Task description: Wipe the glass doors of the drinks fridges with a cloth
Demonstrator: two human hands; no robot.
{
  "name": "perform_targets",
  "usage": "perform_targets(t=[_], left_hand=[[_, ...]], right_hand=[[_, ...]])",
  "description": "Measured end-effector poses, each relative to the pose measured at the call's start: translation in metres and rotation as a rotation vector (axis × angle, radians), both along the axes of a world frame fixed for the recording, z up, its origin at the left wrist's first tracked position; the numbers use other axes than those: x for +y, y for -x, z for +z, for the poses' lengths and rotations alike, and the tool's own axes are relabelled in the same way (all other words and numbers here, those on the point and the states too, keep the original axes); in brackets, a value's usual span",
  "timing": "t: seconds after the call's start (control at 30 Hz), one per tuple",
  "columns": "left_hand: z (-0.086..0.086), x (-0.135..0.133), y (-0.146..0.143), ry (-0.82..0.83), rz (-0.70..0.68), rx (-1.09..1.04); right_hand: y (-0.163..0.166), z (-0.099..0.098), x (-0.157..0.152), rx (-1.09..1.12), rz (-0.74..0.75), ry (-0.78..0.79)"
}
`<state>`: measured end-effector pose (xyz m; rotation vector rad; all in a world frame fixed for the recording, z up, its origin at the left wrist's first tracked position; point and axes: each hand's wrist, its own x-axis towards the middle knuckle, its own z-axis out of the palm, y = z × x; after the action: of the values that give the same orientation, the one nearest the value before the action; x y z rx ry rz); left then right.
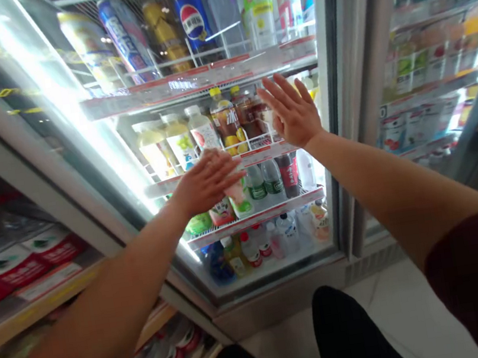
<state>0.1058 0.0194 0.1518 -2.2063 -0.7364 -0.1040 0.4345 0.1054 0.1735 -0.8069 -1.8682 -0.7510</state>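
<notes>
My left hand [209, 182] stretches flat with its fingers out, in front of the middle shelves of a lit drinks cooler [277, 284]. Holding nothing, my right hand [294, 110] has its fingers spread near the cooler's right side. Behind the hands, the middle shelf holds a bottle of dark tea with a yellow cap [227, 122] and a white-capped bottle [200, 126]. Clear water bottles [257, 185] stand one shelf lower. Faint reflections suggest glass before the bottles; whether either hand touches it I cannot tell.
A Pepsi bottle [191, 15] and cans [122, 32] fill the top shelf. Small bottles [249, 249] stand at the cooler's bottom. Another cooler section [424, 67] is on the right. Shelves with red-and-white packs [30, 258] line the left. My knees [342, 325] are below, over a tiled floor [397, 305].
</notes>
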Motion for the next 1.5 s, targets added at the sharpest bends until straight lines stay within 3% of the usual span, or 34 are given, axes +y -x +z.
perform_targets(t=[0.1, 0.17, 0.23, 0.33, 0.4, 0.47, 0.53, 0.6, 0.63, 0.7, 0.77, 0.83, 0.9, 1.0, 1.07, 1.1, 1.17, 1.23, 1.3, 1.37, 1.5], left_hand=[[0.037, -0.001, -0.001, -0.247, 0.139, -0.365], [0.043, -0.001, -0.007, -0.35, 0.201, -0.561], [0.028, -0.001, -0.015, -0.316, 0.208, -0.593], [-0.005, -0.003, -0.022, -0.053, 0.111, -0.322], [-0.006, -0.003, -0.022, 0.063, 0.055, -0.158], [0.015, -0.001, -0.02, -0.002, 0.06, -0.199], [0.041, 0.003, -0.02, -0.177, 0.094, -0.389], [0.052, 0.009, -0.023, -0.325, 0.108, -0.572], [0.048, 0.011, -0.025, -0.365, 0.101, -0.62], [0.023, 0.014, -0.032, -0.336, 0.061, -0.558], [-0.009, 0.014, -0.037, -0.188, -0.009, -0.317], [-0.025, 0.014, -0.038, -0.049, -0.079, -0.094], [-0.016, 0.014, -0.037, -0.05, -0.102, -0.073], [0.023, 0.018, -0.036, -0.26, -0.046, -0.35], [0.033, 0.021, -0.04, -0.396, -0.003, -0.525], [0.028, 0.022, -0.043, -0.431, 0.007, -0.564], [-0.001, 0.022, -0.047, -0.429, -0.022, -0.51], [-0.037, 0.021, -0.048, -0.337, -0.135, -0.282], [-0.056, 0.02, -0.043, -0.225, -0.228, -0.047], [-0.046, 0.02, -0.036, -0.19, -0.22, 0.014], [0.011, 0.019, -0.031, -0.388, -0.054, -0.255]], right_hand=[[-0.001, 0.0, 0.0, -0.006, -0.001, -0.002], [-0.001, -0.001, 0.002, 0.0, 0.008, -0.003], [-0.001, -0.001, 0.003, 0.01, 0.026, -0.004], [-0.001, -0.001, 0.003, 0.013, 0.036, -0.004], [-0.001, -0.001, 0.003, 0.008, 0.021, -0.005], [0.0, -0.001, 0.002, 0.008, 0.007, -0.009], [0.0, -0.001, 0.002, 0.01, 0.001, -0.016], [0.0, -0.001, 0.001, 0.003, -0.007, -0.022], [0.0, -0.001, 0.001, -0.002, -0.014, -0.024], [0.0, -0.001, 0.0, -0.008, -0.031, -0.032], [0.0, 0.0, -0.001, -0.007, -0.046, -0.045], [0.001, 0.0, -0.001, -0.005, -0.054, -0.056], [0.001, -0.001, -0.001, -0.006, -0.059, -0.062], [0.0, -0.001, 0.001, -0.013, -0.063, -0.061], [-0.001, -0.001, 0.003, -0.018, -0.06, -0.063], [-0.001, -0.002, 0.004, -0.019, -0.058, -0.065], [-0.001, -0.002, 0.005, -0.018, -0.054, -0.071], [-0.001, -0.002, 0.005, -0.016, -0.057, -0.072], [-0.001, -0.002, 0.004, -0.015, -0.066, -0.072], [-0.001, -0.002, 0.003, -0.015, -0.073, -0.071], [-0.001, -0.002, 0.003, -0.018, -0.067, -0.068]])
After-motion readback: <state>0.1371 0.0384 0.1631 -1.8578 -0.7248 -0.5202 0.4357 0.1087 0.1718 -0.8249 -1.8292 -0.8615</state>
